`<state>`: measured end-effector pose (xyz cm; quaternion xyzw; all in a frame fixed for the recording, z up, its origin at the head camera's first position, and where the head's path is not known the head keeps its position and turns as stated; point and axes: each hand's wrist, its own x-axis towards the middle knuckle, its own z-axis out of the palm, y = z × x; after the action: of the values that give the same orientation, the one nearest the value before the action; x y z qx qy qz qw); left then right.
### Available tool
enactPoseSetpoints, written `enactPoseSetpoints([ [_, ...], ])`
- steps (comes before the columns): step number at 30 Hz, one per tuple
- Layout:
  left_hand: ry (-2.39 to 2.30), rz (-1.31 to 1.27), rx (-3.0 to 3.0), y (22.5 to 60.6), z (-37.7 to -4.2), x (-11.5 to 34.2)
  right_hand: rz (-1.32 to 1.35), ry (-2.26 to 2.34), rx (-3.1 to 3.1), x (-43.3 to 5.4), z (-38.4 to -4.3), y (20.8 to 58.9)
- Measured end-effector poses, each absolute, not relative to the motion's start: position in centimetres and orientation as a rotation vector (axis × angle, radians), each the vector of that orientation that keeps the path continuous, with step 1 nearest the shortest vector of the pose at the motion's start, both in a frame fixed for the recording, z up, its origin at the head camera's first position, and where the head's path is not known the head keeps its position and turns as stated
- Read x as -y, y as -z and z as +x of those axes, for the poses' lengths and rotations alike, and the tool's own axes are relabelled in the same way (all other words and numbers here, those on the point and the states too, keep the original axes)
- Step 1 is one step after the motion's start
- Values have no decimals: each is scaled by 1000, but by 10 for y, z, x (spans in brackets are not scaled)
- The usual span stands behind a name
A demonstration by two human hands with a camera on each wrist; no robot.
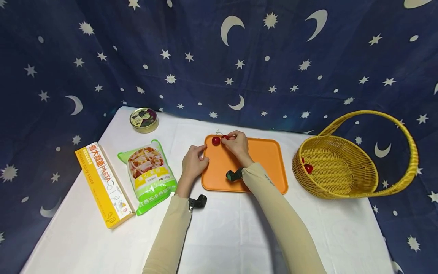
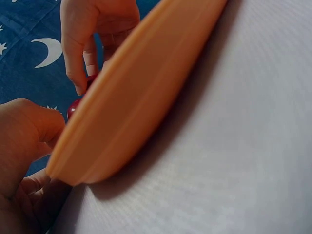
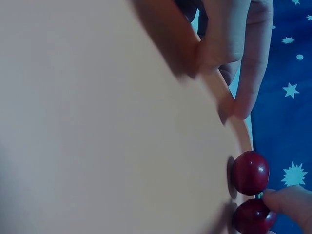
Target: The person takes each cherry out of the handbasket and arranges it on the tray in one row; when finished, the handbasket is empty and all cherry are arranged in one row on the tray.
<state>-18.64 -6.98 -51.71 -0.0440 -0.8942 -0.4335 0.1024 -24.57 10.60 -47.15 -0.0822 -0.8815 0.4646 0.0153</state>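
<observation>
Cherries (image 3: 251, 173) are lying side by side on the orange tray (image 1: 265, 163), at its far left corner, their thin stems rising toward the far rim. The right hand (image 1: 238, 146) is bringing thumb and forefinger together on the second cherry (image 3: 253, 218), the one farther from the left rim, pinching it. The left hand (image 1: 194, 163) is resting against the tray's left edge, its thumb and forefinger standing apart and touching the rim. Small dark devices (image 1: 234, 175) are sitting on both wrists, and beige sleeves (image 1: 282, 207) are covering the arms. The tray itself is lying flat near the middle of the white table (image 1: 222, 236), nearer its far edge. Just beyond the left hand, a green and white food bag (image 1: 150, 177) is lying on the table, and a yellow and white pasta box (image 1: 104, 184) is stretching along the left edge. A round tin (image 1: 144, 120) is standing near the far left corner. Toward the right edge, a yellow wicker basket (image 1: 371, 161) is holding red fruit (image 1: 308, 168) against its left wall. Behind the far edge, a dark blue cloth (image 1: 205, 34) is hanging, patterned with pale moons and stars.
</observation>
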Motion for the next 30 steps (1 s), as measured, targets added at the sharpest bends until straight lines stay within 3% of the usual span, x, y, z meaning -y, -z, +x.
enactPoseSetpoints([
  [18,1259,-127,2642,517,-188,71,-252,-1439,2714,-114,-245,470],
  [30,1261,-132,2647,516,-186,69,-234,-1709,2712,-116,-244,470],
])
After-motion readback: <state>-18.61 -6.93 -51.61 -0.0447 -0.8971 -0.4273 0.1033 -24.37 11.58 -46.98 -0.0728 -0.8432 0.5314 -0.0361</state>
